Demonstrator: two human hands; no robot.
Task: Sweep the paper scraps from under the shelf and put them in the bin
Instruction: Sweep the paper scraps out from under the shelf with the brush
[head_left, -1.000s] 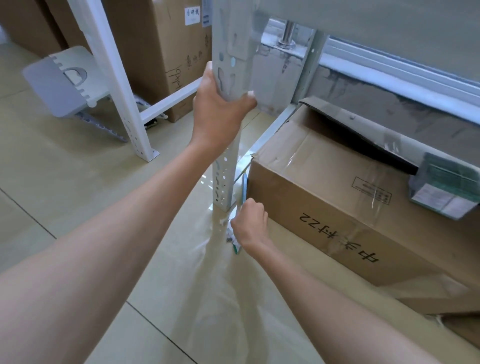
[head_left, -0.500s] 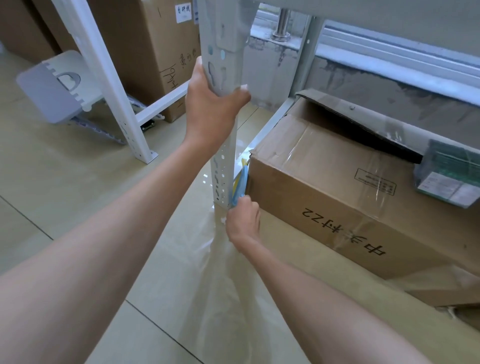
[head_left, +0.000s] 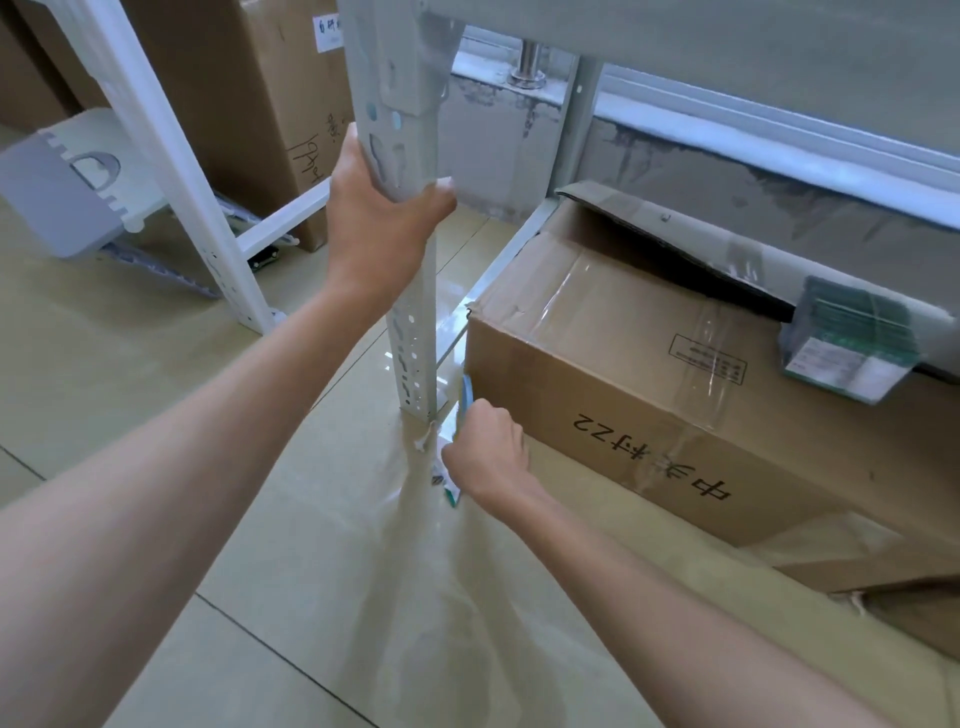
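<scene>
Bracing with the left hand (head_left: 382, 223), fingers wrapped tight around the pale grey perforated steel shelf post (head_left: 413, 291) well above the floor. Reaching low with the right hand (head_left: 488, 457), fingers curled closed at the foot of that post, gripping what looks like white-and-teal paper scraps (head_left: 448, 480) that are poking out below the knuckles against the glossy beige tiled floor (head_left: 156, 395); how firmly they are pinched cannot be told, since the fingertips are hidden. Showing a thin blue strip (head_left: 467, 389) just above the hand, standing in the slot between post and box; whether paper or a tool is unclear.

Judging the step as drawing scraps out of the narrow gap beside the large brown taped cardboard box (head_left: 649, 395). Doing it well probably means dragging flat along the tiles toward the body rather than lifting, gathering loose bits into one pile, and checking the slot for leftovers.

Working in tight quarters here: box corner touching or just beside the knuckles on the right, post foot close on the left. Offering plenty of open floor toward the body for pulling scraps out. Seeing no bin anywhere in view.
</scene>
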